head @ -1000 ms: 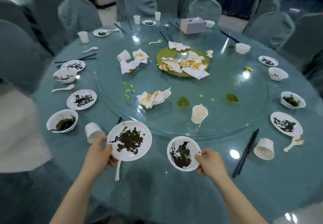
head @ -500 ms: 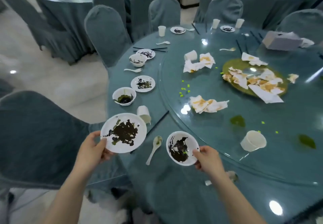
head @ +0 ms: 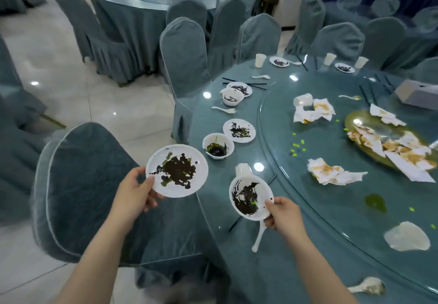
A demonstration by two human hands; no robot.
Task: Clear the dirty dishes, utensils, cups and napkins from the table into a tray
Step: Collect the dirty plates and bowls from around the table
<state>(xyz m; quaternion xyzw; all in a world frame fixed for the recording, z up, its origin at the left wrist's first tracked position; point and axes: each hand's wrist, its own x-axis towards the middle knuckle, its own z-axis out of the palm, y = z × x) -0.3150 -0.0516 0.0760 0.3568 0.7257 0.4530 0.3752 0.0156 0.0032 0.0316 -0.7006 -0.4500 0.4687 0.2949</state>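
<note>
I judge the clearing barely begun: only 2 dishes are off the round table (head: 248, 268), and I see no tray anywhere in view (so I cannot say where they go). My left hand (head: 134, 193) pinches the rim of a smeared white plate (head: 177, 170), held level just past the table's edge, above the covered chair (head: 94, 197). My right hand (head: 283, 214) grips a dirty bowl (head: 250, 197) by its rim, lifted over the table's near edge above a white spoon (head: 258, 236). Left on the table: bowls, plates, cups, chopsticks, spoons, and stained napkins (head: 331, 173) further in, on the glass turntable.
</note>
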